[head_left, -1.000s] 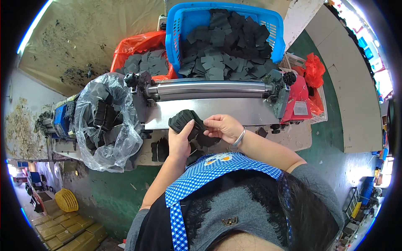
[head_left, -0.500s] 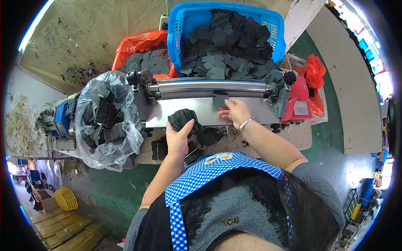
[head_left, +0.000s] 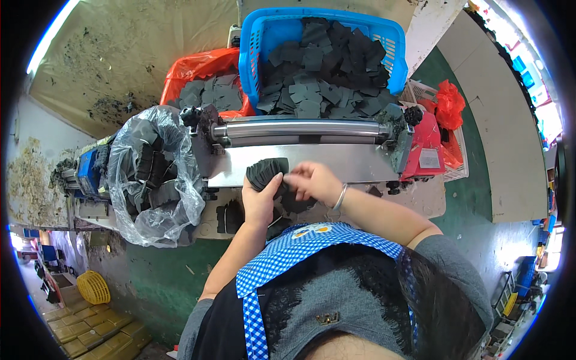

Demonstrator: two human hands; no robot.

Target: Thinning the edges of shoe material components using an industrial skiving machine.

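Left hand (head_left: 257, 205) curled round fanned stack of thin black pieces (head_left: 267, 172), which overlapped metal plate (head_left: 327, 163) in view; right hand (head_left: 318, 182) hung half-bent at stack's right side (fingertips blurred; grip on any piece could not be told). Pieces looked light, pliable, apt to slip; stack suited edge-grip, singles corner pinch.

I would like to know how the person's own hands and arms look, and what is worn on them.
The left hand and right hand are bare, without gloves. A thin, silver-coloured, rounded bangle circles the right wrist; none shows on the left. Grey fabric sleeves end well before the wrists.
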